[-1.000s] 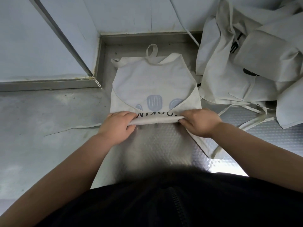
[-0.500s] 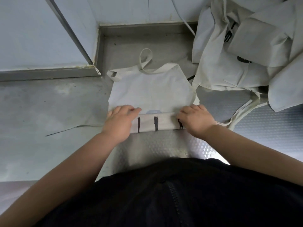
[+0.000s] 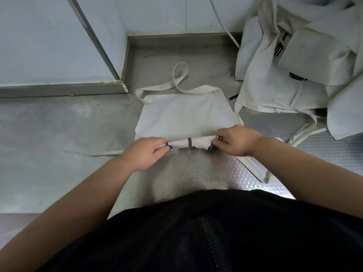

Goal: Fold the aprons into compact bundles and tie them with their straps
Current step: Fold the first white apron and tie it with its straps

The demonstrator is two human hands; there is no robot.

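One apron (image 3: 186, 112) lies on the worktop (image 3: 49, 130), partly rolled; our left hand (image 3: 144, 154) and right hand (image 3: 238, 140) have fingers clamped on the roll's ends. Rolling and tying remain, and a pile (image 3: 294, 71) right of it waits.

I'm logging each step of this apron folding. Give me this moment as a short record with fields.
surface: metal counter
apron in work: white apron, flat, near edge rolled up
roll: rolled edge with dark print marks
left hand: left hand pinches the roll's left end
right hand: right hand pinches the roll's right end
neck strap: neck loop lies loose at the far end
waiting: pile of aprons at the right
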